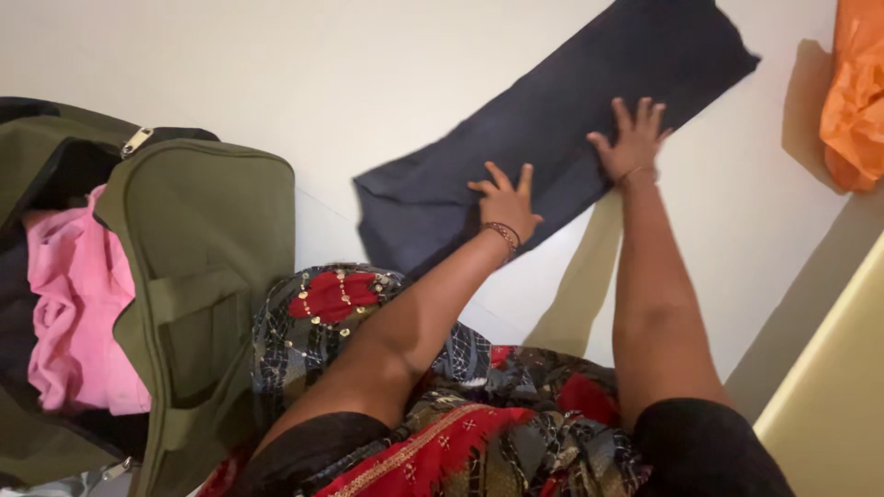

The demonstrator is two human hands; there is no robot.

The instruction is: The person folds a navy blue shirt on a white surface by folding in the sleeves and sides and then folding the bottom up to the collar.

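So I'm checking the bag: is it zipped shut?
No, the green bag gapes open, with pink cloth showing inside, while both hands press a dark cloth.

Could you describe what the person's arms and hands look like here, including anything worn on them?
Both arms are bare from short black sleeves down. The left hand has a band of red and dark thread bracelets at the wrist. The right hand has one thin bangle at its wrist. No gloves, and no rings that I can make out on the fingers.
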